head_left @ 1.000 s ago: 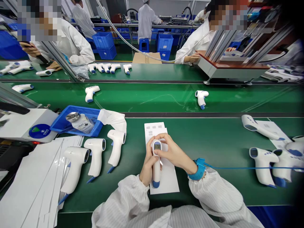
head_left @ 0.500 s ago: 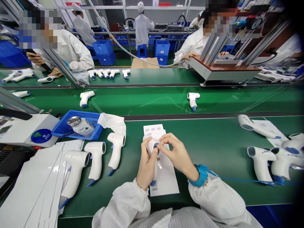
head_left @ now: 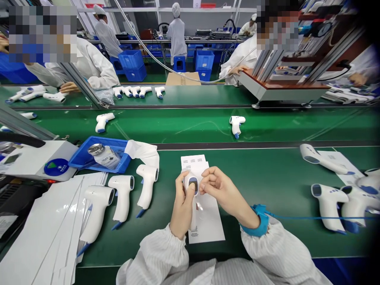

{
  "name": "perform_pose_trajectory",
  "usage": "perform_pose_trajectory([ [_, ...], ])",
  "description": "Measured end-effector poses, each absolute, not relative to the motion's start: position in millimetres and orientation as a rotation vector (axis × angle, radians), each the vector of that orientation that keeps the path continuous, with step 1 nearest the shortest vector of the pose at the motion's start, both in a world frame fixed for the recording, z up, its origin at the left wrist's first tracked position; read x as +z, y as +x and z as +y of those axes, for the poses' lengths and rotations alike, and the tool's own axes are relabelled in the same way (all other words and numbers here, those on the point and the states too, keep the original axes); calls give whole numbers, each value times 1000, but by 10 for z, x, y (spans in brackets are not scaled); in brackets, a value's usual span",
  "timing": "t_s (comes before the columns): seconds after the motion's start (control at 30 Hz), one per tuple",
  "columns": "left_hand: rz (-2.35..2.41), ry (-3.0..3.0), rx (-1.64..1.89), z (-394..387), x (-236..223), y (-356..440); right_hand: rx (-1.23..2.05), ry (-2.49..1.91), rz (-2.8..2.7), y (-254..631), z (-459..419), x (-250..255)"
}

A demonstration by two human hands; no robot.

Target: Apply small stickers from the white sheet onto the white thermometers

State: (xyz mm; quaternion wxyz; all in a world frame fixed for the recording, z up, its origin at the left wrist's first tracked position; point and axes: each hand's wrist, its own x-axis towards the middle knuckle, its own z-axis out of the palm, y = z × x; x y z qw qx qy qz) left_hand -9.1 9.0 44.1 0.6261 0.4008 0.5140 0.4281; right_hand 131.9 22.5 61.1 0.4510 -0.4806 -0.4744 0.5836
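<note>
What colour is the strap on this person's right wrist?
The wrist strap is bright blue, seen best in the head view.

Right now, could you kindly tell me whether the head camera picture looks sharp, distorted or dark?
In the head view, the white plastic infrared thermometer is sharp, the green conveyor belt bows slightly from wide-angle distortion, and the far right corner darkens into shadow.

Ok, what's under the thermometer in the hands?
White printed paper on the green belt. The thermometer, left hand and right hand hide its middle.
</note>
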Motion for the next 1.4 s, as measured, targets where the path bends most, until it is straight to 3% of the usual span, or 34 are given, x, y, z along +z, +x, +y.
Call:
perform_pose_trajectory([
  [0.23, 1154, 814, 964, 98, 493, -101, 1178, -1402, -1301, 1315, 256, 536],
  [0.47, 1180, 1008, 1040, 71, 445, -107, 972, -1333, -1511, 1223, 215, 611],
  [0.67, 1238, 1053, 1080, 78, 475, -116, 1044, -1501, -1528, 1200, 110, 735],
  [0.97, 1142, 799, 957, 133, 563, -172, 1589, -1254, -1160, 1287, 279, 692],
  [1.17, 950, 749, 803, 118, 662, -232, 1101, -1304, -1488, 1268, 270, 700],
  [1.4, 1066, 1135, 850, 5, 629, -191, 930, -1179, -1457, 1182, 285, 710],
])
